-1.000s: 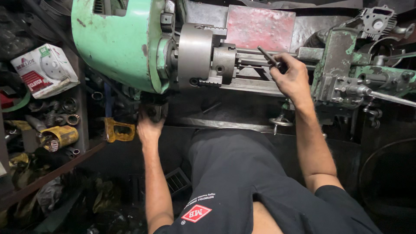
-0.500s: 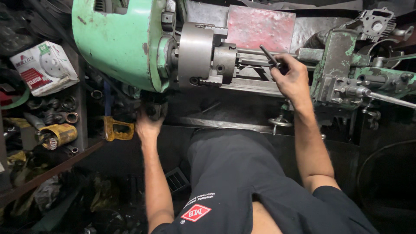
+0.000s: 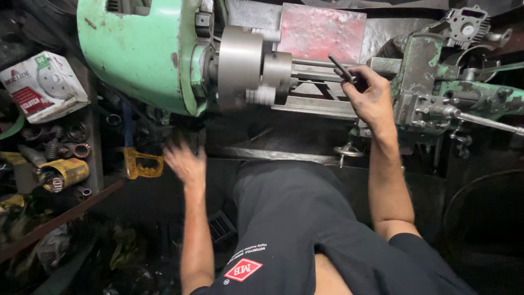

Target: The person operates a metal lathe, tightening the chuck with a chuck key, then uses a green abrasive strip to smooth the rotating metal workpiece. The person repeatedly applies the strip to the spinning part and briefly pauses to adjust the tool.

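Observation:
I stand at a green lathe (image 3: pixel 142 60) whose steel chuck (image 3: pixel 245 65) grips a metal shaft (image 3: pixel 314 68). My right hand (image 3: pixel 371 95) is closed around a dark slim tool handle (image 3: pixel 341 66) held close to the shaft, just left of the green tool carriage (image 3: pixel 431 93). My left hand (image 3: pixel 185 164) is blurred in the air below the headstock, fingers spread, holding nothing, near a yellow clamp-like part (image 3: pixel 139 164).
A shelf at the left carries a white box (image 3: pixel 43 87), springs, rings and a yellow cylinder (image 3: pixel 65 172). A small handwheel (image 3: pixel 346 151) hangs under the lathe bed. A long lever (image 3: pixel 488 123) sticks out at the right. A red panel (image 3: pixel 322 33) stands behind the shaft.
My left hand has come off the dark control under the headstock and swung down and back, now open and blurred. The right hand stays by the shaft with its tool.

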